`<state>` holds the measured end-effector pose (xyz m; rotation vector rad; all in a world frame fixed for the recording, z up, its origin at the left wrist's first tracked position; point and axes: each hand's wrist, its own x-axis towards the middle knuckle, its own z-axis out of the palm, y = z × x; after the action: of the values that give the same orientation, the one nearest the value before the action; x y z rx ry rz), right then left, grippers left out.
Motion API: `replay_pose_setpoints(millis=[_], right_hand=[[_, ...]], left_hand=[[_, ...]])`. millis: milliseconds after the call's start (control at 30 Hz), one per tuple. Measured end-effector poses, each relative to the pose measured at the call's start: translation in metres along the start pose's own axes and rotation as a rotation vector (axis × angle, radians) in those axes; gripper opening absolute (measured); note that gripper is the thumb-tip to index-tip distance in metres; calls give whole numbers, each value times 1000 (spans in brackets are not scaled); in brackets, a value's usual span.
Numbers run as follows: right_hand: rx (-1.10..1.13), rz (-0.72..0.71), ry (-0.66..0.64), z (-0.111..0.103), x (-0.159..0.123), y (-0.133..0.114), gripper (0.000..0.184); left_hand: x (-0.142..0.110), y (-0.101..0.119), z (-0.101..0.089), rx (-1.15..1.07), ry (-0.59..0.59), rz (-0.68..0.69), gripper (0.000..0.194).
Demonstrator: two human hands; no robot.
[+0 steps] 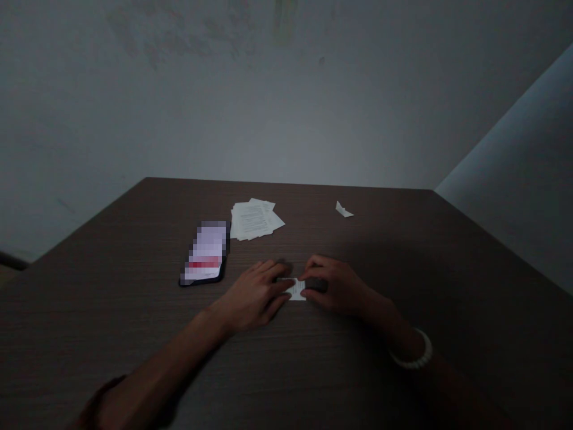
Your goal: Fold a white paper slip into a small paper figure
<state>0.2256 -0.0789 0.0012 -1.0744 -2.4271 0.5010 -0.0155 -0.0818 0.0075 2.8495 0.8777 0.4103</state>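
A small white piece of paper point(297, 290) with printed lines lies flat on the table between my hands. My left hand point(259, 294) has its index finger and thumb on the paper's left side, the other fingers reaching out over the tabletop. At the right edge, my right hand point(338, 286) is curled, its thumb and index finger closing on the paper from below and above. The fingertips cover parts of both side edges. A pale bracelet point(416, 353) circles my right wrist.
A brown wood-grain table point(134, 334) reaches back to a grey wall point(286, 107). Left of my hands lies a phone point(206, 251) with a lit, blurred screen. Beside it is a loose pile of printed papers point(254, 220). A small folded white paper point(343, 210) sits at the back right.
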Motion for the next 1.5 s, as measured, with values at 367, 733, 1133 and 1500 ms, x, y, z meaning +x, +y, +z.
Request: replay_pose_setpoints(millis=[367, 733, 1133, 1500], right_hand=[[12, 47, 93, 5, 3, -1, 12], [-1, 65, 115, 10, 6, 0, 4], [129, 13, 6, 0, 2, 1, 29], [119, -7, 26, -1, 2, -1, 28]], left_hand=[[1, 1, 0, -40, 2, 6, 30], [1, -1, 1, -55, 27, 13, 30], [-1, -2, 2, -65, 7, 13, 32], [-1, -2, 2, -48, -12, 16, 36]])
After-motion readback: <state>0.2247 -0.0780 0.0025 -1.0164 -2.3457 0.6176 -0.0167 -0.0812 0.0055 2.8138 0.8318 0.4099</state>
